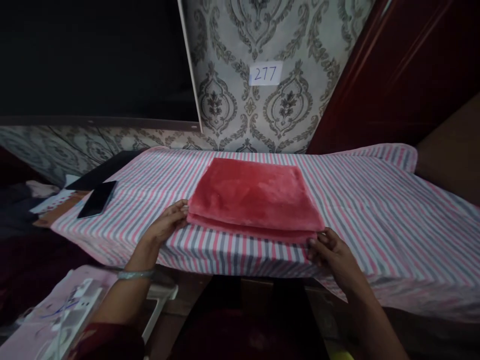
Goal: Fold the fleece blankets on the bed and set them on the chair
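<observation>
A red plush cloth (255, 192), folded into layers, lies flat on a striped tablecloth (375, 210). Its near edge faces me, and a gap shows between the upper and lower layers. My left hand (169, 220) pinches the near left corner, fingers closed on the fabric. At the near right corner, my right hand (330, 250) grips the cloth between thumb and fingers. A bracelet (135, 274) circles my left wrist.
A black phone (98, 199) rests on the left of the table. Behind stand a large dark screen (97, 60) and a patterned wall with a paper marked 277 (266, 73). A power strip (77, 312) lies lower left. Dark red furniture (393, 65) rises at back right.
</observation>
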Demonstrator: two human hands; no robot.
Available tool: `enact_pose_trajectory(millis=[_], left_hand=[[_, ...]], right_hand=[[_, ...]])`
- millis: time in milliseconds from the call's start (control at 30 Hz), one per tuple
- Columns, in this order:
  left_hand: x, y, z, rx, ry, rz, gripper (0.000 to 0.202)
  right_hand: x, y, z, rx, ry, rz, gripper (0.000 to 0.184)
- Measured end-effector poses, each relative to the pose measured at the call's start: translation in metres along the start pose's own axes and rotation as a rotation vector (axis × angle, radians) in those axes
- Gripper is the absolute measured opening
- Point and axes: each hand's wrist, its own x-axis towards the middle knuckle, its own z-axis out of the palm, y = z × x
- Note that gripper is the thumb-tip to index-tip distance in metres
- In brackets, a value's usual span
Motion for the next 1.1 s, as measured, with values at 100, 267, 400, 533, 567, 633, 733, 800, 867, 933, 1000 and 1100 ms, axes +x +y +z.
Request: enact_pose_trajectory(millis=[100,267,400,533,567,633,733,800,867,933,1000,1100], left_hand=[[-0.003,0.0,0.001,0.001,-0.05,0.027,0.053],[-0.007,0.004,0.01,0.082,-0.001,0.139,0.06],[-0.011,0.005,0.014,0.1,0.026,0.174,0.059],[-0.016,-0.002,0.011,0.092,0.044,0.061,0.058],[-0.017,-0.002,0.01,0.103,0.053,0.048,0.059],[-0.017,-0.002,0.01,0.13,0.077,0.04,0.059],[-0.015,0.003,0.011,0.216,0.136,0.057,0.058],[-0.013,0.007,0.013,0.328,0.173,0.097,0.055],[-0.01,0.011,0.014,0.444,0.199,0.191,0.047],[-0.01,0.014,0.014,0.522,0.201,0.318,0.04],[-0.01,0.016,0.012,0.542,0.162,0.391,0.035],[-0.011,0.014,0.011,0.487,0.041,0.339,0.037]], right_hand=[[0.004,0.002,0.003,0.031,0.02,-0.007,0.078],[0.005,-0.009,0.001,0.005,0.048,-0.134,0.09],[0.002,-0.015,-0.005,0.0,0.103,-0.243,0.084],[0.003,0.0,-0.006,-0.005,0.07,-0.121,0.088],[0.003,0.004,-0.006,-0.002,0.074,-0.098,0.09],[0.003,0.011,-0.006,0.008,0.103,-0.075,0.093],[0.004,0.015,-0.007,0.025,0.127,-0.055,0.097],[0.005,0.017,-0.007,0.037,0.133,-0.051,0.097],[0.005,0.02,-0.006,0.043,0.153,-0.065,0.091],[0.006,0.024,-0.004,0.039,0.17,-0.093,0.079],[0.007,0.027,-0.002,0.021,0.174,-0.118,0.068],[0.012,0.028,0.0,-0.058,0.216,-0.169,0.059]])
